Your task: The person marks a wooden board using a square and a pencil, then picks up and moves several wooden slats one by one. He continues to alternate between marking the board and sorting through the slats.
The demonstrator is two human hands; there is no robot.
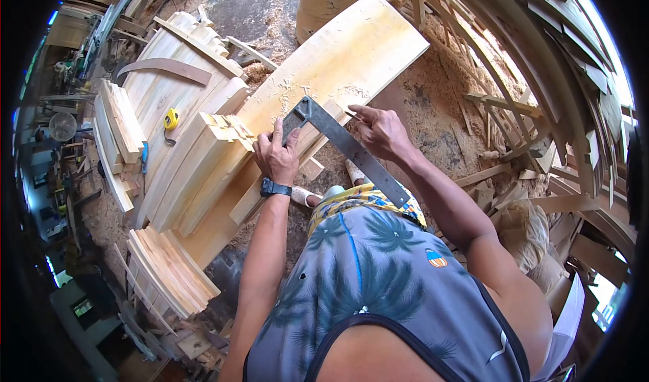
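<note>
A large metal carpenter's square (pixel 355 153) lies across a narrow piece of wood (pixel 329 117), its long blade reaching back toward my waist. My left hand (pixel 276 155), with a watch on the wrist, grips the square's short arm, thumb and forefinger on it. My right hand (pixel 382 130) is closed just right of the blade, pinching a thin pencil-like stick whose tip is near the wood's end. Beneath is a broad pale plank (pixel 351 44) scattered with shavings. The undersides of both hands are hidden.
Stacked curved boards (pixel 196 172) stand left of my left hand. A yellow tape measure (pixel 171 119) and a curved brown strip (pixel 169 69) lie on boards there. Another wood stack (pixel 172 270) sits at lower left. A brown sack (pixel 328 7) stands behind the plank. Curved timbers (pixel 541 51) rise at right.
</note>
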